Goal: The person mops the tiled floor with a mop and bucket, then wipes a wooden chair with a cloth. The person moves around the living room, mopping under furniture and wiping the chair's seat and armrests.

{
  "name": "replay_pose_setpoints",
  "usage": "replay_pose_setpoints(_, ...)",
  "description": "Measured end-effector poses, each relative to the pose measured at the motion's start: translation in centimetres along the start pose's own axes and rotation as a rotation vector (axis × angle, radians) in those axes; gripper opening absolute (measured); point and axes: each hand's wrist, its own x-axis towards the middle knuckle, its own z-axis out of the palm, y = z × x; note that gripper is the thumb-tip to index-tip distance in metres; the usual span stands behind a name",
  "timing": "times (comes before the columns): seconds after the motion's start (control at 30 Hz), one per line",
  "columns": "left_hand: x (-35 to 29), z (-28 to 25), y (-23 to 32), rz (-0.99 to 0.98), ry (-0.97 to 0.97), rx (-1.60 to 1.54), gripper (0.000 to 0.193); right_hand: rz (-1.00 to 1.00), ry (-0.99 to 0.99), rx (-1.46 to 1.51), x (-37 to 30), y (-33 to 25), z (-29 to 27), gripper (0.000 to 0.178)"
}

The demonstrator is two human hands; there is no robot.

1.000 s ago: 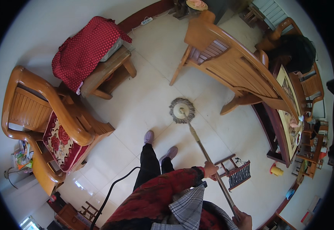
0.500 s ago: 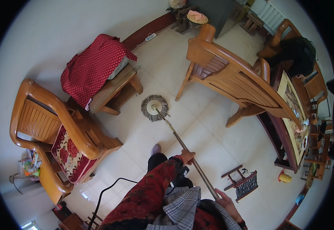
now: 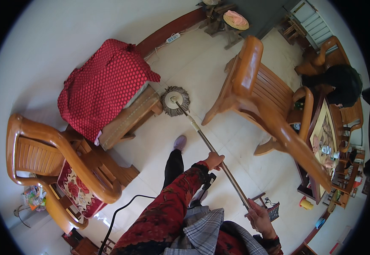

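A second ago the mop head (image 3: pixel 175 101) was well apart from the low tabletop (image 3: pixel 129 118), toward 4 o'clock; it has swept round and now sits just beside the end, between 2 and 3 o'clock. The left shoe (image 3: pixel 179 143) has stepped farther ahead, toward 11 o'clock from the other. The right grip (image 3: pixel 260 217), earlier clear of the folding stool (image 3: pixel 273 211), now hides part of it.

No readable text or numbers.
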Motion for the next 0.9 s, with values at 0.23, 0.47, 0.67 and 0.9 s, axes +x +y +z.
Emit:
replay_pose_setpoints(0.23, 2.1, -8.9, 7.0, -0.014, 0.11, 0.049, 0.025, 0.046, -0.054, -0.088, 4.9, -9.3, 5.6, 0.049)
replay_pose_setpoints(0.47, 5.3, -16.8, 12.5, 0.101, 0.498, -0.095, 0.034, -0.291, -0.089, -0.222, 16.7, -10.8, 12.2, 0.05)
replay_pose_setpoints(0.67, 6.8, -17.7, 10.4, 0.261, 0.297, 0.595, 0.054, -0.575, 0.059, -0.299, 22.7, -8.0, 15.3, 0.047)
replay_pose_setpoints(0.9, 3.8, -8.9, -4.4, 0.616, 0.046, 1.946, 0.043, -0.252, 0.068, -0.309, 12.2, 4.2, 9.3, 0.046)
